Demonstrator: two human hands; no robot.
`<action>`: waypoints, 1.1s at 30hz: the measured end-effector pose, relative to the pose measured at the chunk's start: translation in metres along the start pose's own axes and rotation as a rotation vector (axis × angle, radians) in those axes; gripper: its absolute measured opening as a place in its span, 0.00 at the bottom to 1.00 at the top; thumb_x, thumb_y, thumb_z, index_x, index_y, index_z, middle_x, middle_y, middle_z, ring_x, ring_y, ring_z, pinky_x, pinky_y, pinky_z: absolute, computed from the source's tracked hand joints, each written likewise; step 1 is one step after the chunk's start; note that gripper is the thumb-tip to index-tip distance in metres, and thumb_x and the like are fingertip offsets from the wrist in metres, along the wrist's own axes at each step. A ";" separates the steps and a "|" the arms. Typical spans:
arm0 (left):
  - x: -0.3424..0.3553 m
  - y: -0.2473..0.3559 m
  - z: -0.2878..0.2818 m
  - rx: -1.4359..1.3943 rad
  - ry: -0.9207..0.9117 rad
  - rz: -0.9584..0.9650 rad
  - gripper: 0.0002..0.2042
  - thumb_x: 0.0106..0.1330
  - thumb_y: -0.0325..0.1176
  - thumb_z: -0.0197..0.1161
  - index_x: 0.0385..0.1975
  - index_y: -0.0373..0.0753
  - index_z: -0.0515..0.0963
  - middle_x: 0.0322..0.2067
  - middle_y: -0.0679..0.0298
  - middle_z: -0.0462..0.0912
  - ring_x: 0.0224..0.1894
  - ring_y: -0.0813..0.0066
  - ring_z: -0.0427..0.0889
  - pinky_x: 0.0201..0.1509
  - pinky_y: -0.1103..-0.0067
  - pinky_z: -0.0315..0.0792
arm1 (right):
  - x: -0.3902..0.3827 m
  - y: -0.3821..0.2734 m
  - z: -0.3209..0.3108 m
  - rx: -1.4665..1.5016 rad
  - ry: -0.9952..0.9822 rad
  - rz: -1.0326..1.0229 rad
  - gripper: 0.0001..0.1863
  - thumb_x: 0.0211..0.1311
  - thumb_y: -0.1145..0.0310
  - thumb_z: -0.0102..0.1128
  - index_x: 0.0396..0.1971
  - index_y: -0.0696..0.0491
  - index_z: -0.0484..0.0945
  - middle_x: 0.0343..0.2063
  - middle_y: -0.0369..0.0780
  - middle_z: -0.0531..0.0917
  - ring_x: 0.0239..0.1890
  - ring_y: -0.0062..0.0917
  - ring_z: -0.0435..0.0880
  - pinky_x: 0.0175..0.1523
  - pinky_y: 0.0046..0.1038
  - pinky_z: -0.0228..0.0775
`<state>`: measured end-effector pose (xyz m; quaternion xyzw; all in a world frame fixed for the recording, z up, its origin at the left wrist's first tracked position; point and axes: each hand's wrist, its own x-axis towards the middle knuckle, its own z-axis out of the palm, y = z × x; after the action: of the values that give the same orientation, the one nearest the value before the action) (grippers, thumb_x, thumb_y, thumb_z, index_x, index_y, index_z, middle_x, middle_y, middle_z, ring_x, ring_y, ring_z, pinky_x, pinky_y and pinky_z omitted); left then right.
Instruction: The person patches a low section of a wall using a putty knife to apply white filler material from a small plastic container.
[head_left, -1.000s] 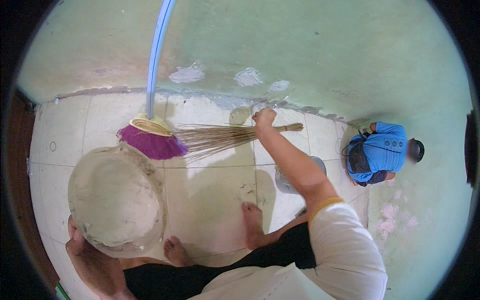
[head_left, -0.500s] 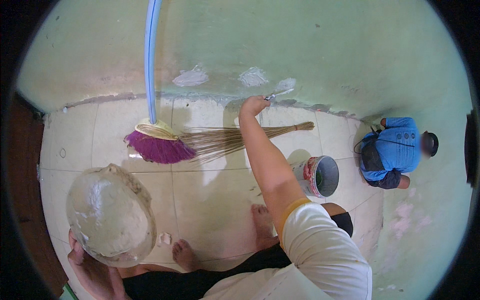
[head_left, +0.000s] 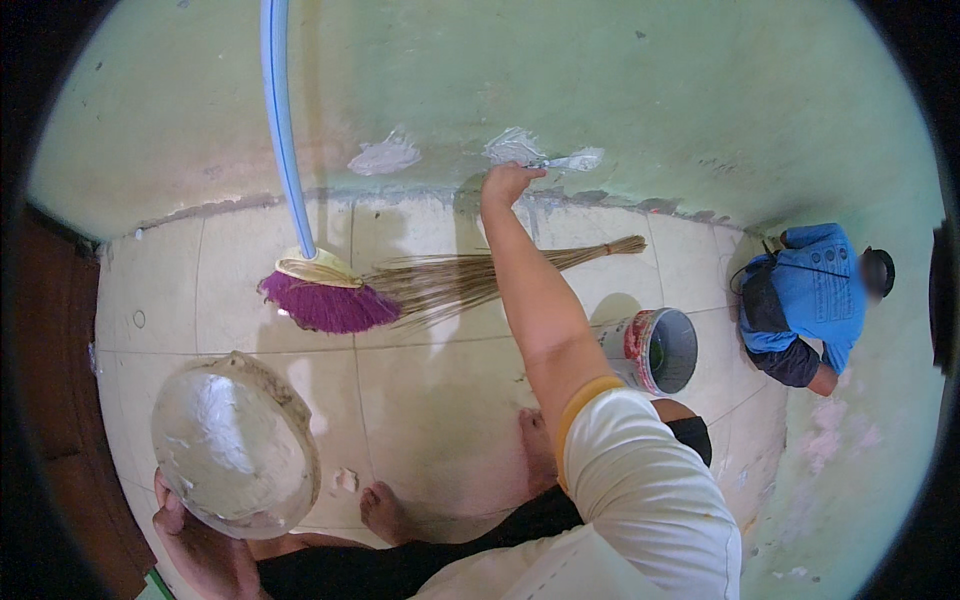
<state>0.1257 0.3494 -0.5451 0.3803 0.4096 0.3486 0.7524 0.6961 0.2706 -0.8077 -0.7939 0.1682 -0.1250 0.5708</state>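
Note:
Low on the green wall (head_left: 700,90), my right hand (head_left: 508,184) is closed around the handle of a putty knife (head_left: 566,163). Its blade lies against the rightmost of three pale filler patches. Just left of it is the middle filler patch (head_left: 512,146), close above my fingers, and farther left is another filler patch (head_left: 385,154). My left hand (head_left: 205,540) grips the lower rim of a round, pale basin (head_left: 235,450), smeared with whitish paste and held tilted at lower left. Most of that hand's fingers are hidden beneath the basin.
A purple broom (head_left: 330,300) with a blue handle leans on the wall. Beside it a stick broom (head_left: 450,280) lies on the tiles. Right of my arm stands a paint bucket (head_left: 672,350). A person in blue (head_left: 810,285) crouches at the right wall. A brown door (head_left: 55,390) borders the left.
My right hand and the putty knife have moved slightly up the wall, the blade turning flatter. The basin has shifted a little down and right. The person in blue has lowered an arm toward the wall.

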 end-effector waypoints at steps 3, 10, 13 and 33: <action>0.004 0.000 0.004 0.042 -0.083 -0.014 0.23 0.68 0.42 0.48 0.60 0.37 0.65 0.59 0.61 0.70 0.62 0.67 0.68 0.67 0.66 0.61 | 0.006 0.008 0.004 -0.065 -0.086 -0.017 0.40 0.66 0.71 0.41 0.66 0.67 0.27 0.49 0.67 0.72 0.50 0.53 0.76 0.56 0.41 0.68; 0.011 -0.007 0.004 0.034 -0.038 -0.057 0.24 0.68 0.43 0.49 0.59 0.37 0.66 0.59 0.61 0.70 0.63 0.67 0.67 0.67 0.65 0.60 | 0.017 0.042 -0.001 0.051 -0.119 -0.095 0.41 0.67 0.70 0.41 0.65 0.69 0.23 0.53 0.69 0.66 0.57 0.53 0.72 0.59 0.41 0.65; 0.006 0.000 -0.005 0.063 0.016 -0.021 0.24 0.67 0.43 0.50 0.60 0.36 0.66 0.60 0.60 0.69 0.64 0.67 0.66 0.68 0.65 0.60 | -0.048 0.034 0.001 0.105 -0.217 -0.052 0.38 0.67 0.73 0.39 0.64 0.73 0.26 0.60 0.70 0.55 0.64 0.53 0.60 0.67 0.39 0.54; -0.006 0.004 0.025 0.064 -0.137 -0.057 0.25 0.67 0.43 0.48 0.60 0.38 0.66 0.59 0.60 0.70 0.63 0.67 0.67 0.67 0.66 0.60 | -0.077 0.015 -0.027 0.023 -0.170 -0.100 0.36 0.69 0.72 0.38 0.65 0.72 0.31 0.61 0.70 0.54 0.64 0.55 0.60 0.68 0.41 0.52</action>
<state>0.1444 0.3390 -0.5303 0.4151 0.3787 0.2872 0.7757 0.6134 0.2745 -0.8143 -0.8024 0.0779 -0.0874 0.5852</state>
